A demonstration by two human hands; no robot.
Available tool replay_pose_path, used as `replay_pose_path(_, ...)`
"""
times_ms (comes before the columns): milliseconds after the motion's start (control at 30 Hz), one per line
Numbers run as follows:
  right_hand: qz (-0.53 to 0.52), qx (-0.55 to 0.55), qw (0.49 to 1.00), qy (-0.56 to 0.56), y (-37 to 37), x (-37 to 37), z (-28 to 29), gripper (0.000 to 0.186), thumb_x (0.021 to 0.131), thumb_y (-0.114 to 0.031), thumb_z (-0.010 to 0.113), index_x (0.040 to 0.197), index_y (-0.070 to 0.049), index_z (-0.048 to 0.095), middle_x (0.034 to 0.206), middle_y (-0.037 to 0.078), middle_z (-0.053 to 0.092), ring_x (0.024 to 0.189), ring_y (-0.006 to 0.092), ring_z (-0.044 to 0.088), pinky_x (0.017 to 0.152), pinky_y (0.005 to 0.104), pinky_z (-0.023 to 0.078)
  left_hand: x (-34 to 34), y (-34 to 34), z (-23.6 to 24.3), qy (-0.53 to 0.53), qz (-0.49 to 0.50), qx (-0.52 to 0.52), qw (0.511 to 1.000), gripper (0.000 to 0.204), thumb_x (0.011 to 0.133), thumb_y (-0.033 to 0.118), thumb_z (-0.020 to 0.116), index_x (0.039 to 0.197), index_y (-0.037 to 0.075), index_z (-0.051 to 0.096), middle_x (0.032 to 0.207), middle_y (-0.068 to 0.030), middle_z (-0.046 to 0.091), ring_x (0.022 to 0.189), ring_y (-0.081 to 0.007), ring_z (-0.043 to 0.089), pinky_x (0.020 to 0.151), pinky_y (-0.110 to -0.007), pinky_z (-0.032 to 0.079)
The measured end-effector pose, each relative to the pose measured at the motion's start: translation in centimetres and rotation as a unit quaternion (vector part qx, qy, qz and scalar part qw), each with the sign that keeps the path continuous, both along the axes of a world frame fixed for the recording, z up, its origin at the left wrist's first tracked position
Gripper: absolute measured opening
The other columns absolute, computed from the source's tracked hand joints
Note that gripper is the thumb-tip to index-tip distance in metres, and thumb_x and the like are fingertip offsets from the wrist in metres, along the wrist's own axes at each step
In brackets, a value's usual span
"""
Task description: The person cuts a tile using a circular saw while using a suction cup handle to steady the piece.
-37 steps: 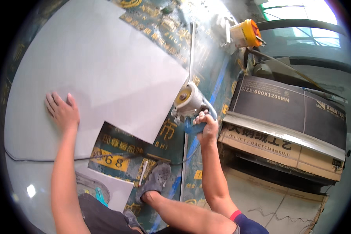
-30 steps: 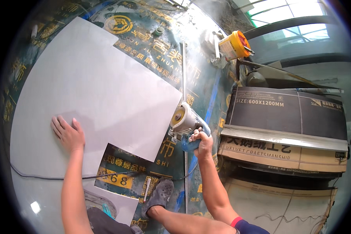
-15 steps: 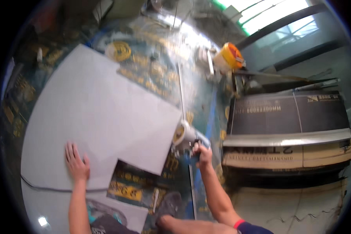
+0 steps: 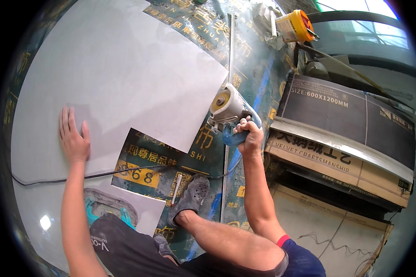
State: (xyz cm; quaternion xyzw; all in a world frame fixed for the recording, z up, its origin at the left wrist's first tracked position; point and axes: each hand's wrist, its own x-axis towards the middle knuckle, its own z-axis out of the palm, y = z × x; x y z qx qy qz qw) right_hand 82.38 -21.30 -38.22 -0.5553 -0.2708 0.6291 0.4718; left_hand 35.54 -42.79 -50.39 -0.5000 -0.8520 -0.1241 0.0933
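At the centre of the frame, the right hand (image 4: 250, 133) grips a blue-handled saw (image 4: 234, 109) just beside the right edge of the pale tile (image 4: 125, 78); whether they touch, I cannot tell. At centre left, the left hand (image 4: 74, 142) lies flat on the tile, fingers slightly spread, well inside its edges. A strip of floor sheet (image 4: 272, 95) separates the saw from boxes (image 4: 337, 117) at right.

Looks like a renovation site; dusty green gold-printed floor sheeting (image 4: 253, 60); notched flat grey slab (image 4: 115, 78); blue-and-silver handheld disc cutter (image 4: 233, 108); stacked black-and-tan cardboard cartons (image 4: 333, 115).
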Motion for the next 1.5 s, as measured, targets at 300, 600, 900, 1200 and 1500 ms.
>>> replay_pose_path(300,0.042,0.002,0.999,-0.012,0.2,0.9,-0.4,0.024,0.074,0.002,0.052,0.096,-0.008,0.053,0.078,0.003,0.049,0.063,0.0172,0.047,0.062,0.0335,0.044,0.2,0.1,-0.3,0.001,0.006,-0.001,1.0,0.057,0.1,0.032,0.053,0.151,0.01,0.04,0.158,-0.0119,0.038,0.146,-0.031,0.035,0.119,-0.043,0.031)
replay_pose_path(600,0.045,-0.007,0.999,-0.011,0.2,1.0,-0.6,0.024,0.075,0.002,0.053,0.096,-0.009,0.052,0.079,0.002,0.049,0.067,0.0173,0.048,0.066,0.034,0.045,-0.1,0.0,-0.6,0.012,0.01,-0.006,1.0,0.057,0.1,0.032,0.052,0.152,0.011,0.04,0.158,-0.0114,0.038,0.147,-0.0302,0.035,0.12,-0.043,0.03)
replay_pose_path(900,0.011,-0.007,1.0,0.008,0.3,0.7,-0.8,0.024,0.072,0.006,0.051,0.092,-0.007,0.053,0.074,0.005,0.049,0.059,0.0186,0.047,0.057,0.0342,0.044,-0.1,0.0,-0.7,0.012,0.012,-0.004,1.0,0.055,0.101,0.031,0.051,0.152,0.012,0.04,0.159,-0.0109,0.037,0.147,-0.0297,0.034,0.121,-0.042,0.03)
replay_pose_path(1200,0.05,-0.009,0.999,-0.01,0.2,1.5,-1.0,0.022,0.076,0.001,0.051,0.095,-0.01,0.052,0.08,0.003,0.05,0.067,0.0171,0.048,0.066,0.0341,0.044,-0.2,0.1,-0.7,0.013,0.013,-0.009,1.0,0.055,0.101,0.032,0.05,0.152,0.013,0.04,0.159,-0.0102,0.037,0.147,-0.0292,0.034,0.121,-0.042,0.029)
replay_pose_path(1500,0.038,-0.01,0.999,-0.012,0.2,1.1,-0.9,0.024,0.074,0.003,0.051,0.095,-0.008,0.052,0.078,0.004,0.049,0.064,0.0177,0.047,0.063,0.0339,0.044,-0.3,0.1,-0.5,0.013,0.015,-0.008,1.0,0.055,0.102,0.032,0.05,0.152,0.013,0.039,0.159,-0.01,0.037,0.147,-0.0296,0.034,0.121,-0.042,0.029)
